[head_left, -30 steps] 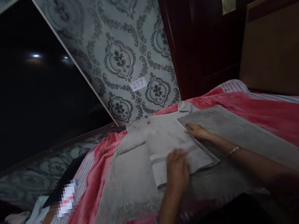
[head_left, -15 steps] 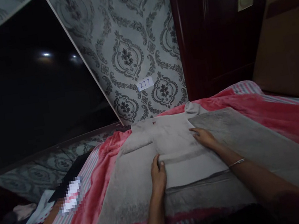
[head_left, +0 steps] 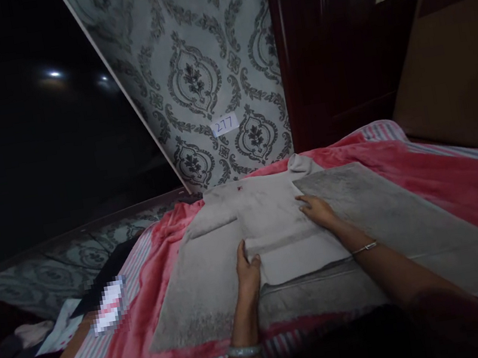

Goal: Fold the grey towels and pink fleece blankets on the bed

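Smoothing and squaring a folded section seemed the step in hand, judging by how both hands lay along its two sides. The grey cloth was spread over the red blanket, its wide parts reaching to the left and right. In its middle sat the paler folded panel, flat, with a crease running across it and its dark near edge slightly wavy.

The left hand rested at the panel's near left side, its grip spread, thumb standing apart from the fingers and nothing pinched. The right hand reached in from the right to the panel's right edge, fingers extended and a little apart; its grip looked loose, with no cloth visibly caught. How firmly either hand pressed could not be told.

At the far side, a small bunched end of pale cloth stuck out beyond the flat part. The next move seemed to call for a light touch: keeping the panel's two sides in line, evening the wavy near edge, and not dragging the layers beneath out of place.
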`<move>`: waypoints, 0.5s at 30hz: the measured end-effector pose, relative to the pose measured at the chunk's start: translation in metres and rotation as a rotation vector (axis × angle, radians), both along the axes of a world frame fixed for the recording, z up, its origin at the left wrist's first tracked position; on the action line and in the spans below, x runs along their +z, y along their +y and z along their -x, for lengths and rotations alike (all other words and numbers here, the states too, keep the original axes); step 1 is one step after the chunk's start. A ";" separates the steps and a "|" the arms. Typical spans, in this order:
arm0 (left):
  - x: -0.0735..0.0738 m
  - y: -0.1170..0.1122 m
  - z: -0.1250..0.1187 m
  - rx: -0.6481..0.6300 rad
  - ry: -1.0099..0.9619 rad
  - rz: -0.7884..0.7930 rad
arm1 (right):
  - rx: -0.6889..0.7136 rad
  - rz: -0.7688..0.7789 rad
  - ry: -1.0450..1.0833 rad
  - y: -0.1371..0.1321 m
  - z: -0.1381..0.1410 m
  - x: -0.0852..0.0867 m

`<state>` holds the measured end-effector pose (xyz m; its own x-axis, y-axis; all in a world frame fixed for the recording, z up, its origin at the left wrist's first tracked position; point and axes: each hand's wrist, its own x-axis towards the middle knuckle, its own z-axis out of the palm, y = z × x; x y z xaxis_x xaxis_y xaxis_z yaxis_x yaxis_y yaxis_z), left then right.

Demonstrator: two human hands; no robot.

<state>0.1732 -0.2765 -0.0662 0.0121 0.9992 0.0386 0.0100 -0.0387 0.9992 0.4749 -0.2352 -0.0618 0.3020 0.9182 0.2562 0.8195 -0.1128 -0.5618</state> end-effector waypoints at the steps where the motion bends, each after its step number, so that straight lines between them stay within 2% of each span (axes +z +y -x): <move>1: 0.000 0.000 0.002 -0.005 -0.034 0.024 | 0.000 0.000 -0.012 0.000 0.001 0.001; 5: 0.003 0.002 0.009 -0.039 -0.211 0.161 | -0.047 0.008 -0.052 -0.006 0.008 0.013; 8: 0.011 0.001 0.014 -0.063 -0.302 0.244 | -0.064 -0.012 -0.118 -0.027 0.031 0.028; 9: 0.014 0.002 0.015 -0.078 -0.322 0.268 | -0.012 -0.024 -0.148 -0.038 0.044 0.032; 10: 0.017 0.002 0.016 -0.101 -0.339 0.286 | 0.097 -0.036 -0.170 -0.051 0.060 0.035; 13: 0.024 0.007 0.015 -0.171 -0.395 0.277 | 0.516 0.014 -0.115 -0.090 0.114 0.032; 14: 0.024 0.010 0.014 -0.183 -0.414 0.268 | 0.589 0.034 -0.103 -0.100 0.131 0.028; 15: 0.024 0.014 0.014 -0.182 -0.425 0.269 | 0.601 0.054 -0.095 -0.108 0.145 0.024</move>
<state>0.1594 -0.2627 -0.0423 0.2248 0.9577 -0.1797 -0.3804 0.2560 0.8887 0.3302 -0.3437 -0.0377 -0.2947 0.9334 0.2047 0.7950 0.3584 -0.4894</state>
